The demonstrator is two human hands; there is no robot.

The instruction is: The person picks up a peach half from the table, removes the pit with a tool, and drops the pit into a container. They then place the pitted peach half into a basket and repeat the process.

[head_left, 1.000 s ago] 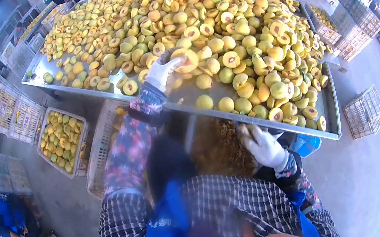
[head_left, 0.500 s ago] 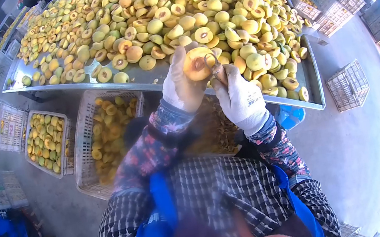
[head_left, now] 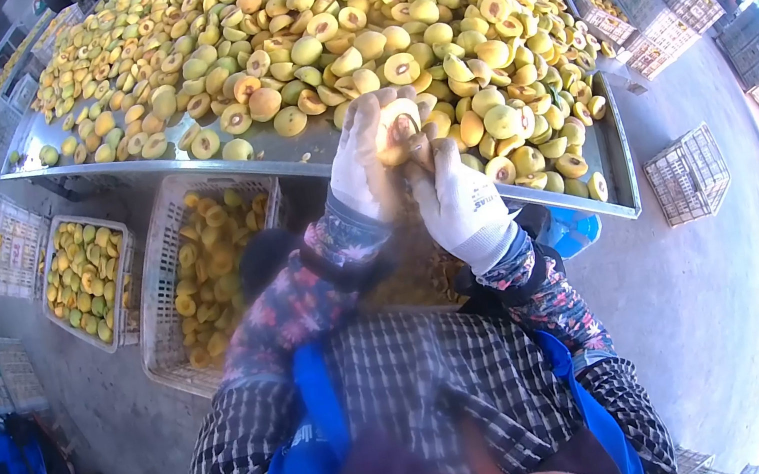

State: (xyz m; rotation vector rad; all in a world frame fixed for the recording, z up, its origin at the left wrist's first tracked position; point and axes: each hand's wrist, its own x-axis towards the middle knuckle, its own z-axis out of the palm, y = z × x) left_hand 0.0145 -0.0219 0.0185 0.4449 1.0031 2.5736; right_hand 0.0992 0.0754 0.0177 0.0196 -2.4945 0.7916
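My left hand (head_left: 358, 161), in a white glove, is closed around a halved yellow peach (head_left: 397, 129), its cut face with the brown stone hollow turned toward me. The gloved right hand (head_left: 468, 209) is closed on a pitting tool (head_left: 421, 146) with a handle. Its working end is against the lower right of the cut face, blurred and partly covered by fingers. Both hands are above the near edge of a metal table (head_left: 285, 159) heaped with peach halves (head_left: 341, 20).
Below the table's edge at left stands a white crate (head_left: 158, 306) of peach halves, with another full crate (head_left: 90, 280) beyond it. A blue container (head_left: 574, 231) sits under the table's right side. A crate (head_left: 688, 174) stands on the floor at right. Another person (head_left: 29, 466) is at lower left.
The tool's metal loop, visible earlier at the peach's right edge, has turned down against the cut face. My right hand has moved slightly down and left. The left hand still holds the peach.
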